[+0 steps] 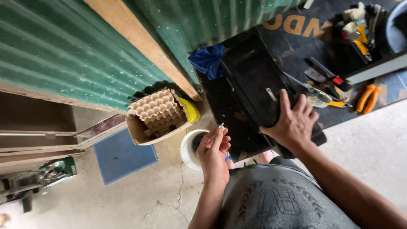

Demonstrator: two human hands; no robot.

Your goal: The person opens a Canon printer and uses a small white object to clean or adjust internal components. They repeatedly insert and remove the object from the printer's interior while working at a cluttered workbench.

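Observation:
My right hand (292, 121) lies flat with spread fingers on the near edge of a black flat panel (254, 80) that rests on a black mat. My left hand (214, 148) is raised in front of me, its fingertips pinching a small white piece (221, 126), too small to identify. A pale screw or peg (271, 94) sticks out of the panel just left of my right fingers. My knee in grey patterned shorts (280, 199) fills the lower middle of the view.
A blue cloth (208, 60) lies at the panel's far left corner. A white bucket (190, 148) stands below my left hand. A cardboard box with egg trays (159, 112) leans by the green corrugated wall (63, 51). Orange pliers (366, 97) and hand tools (326, 76) lie at right.

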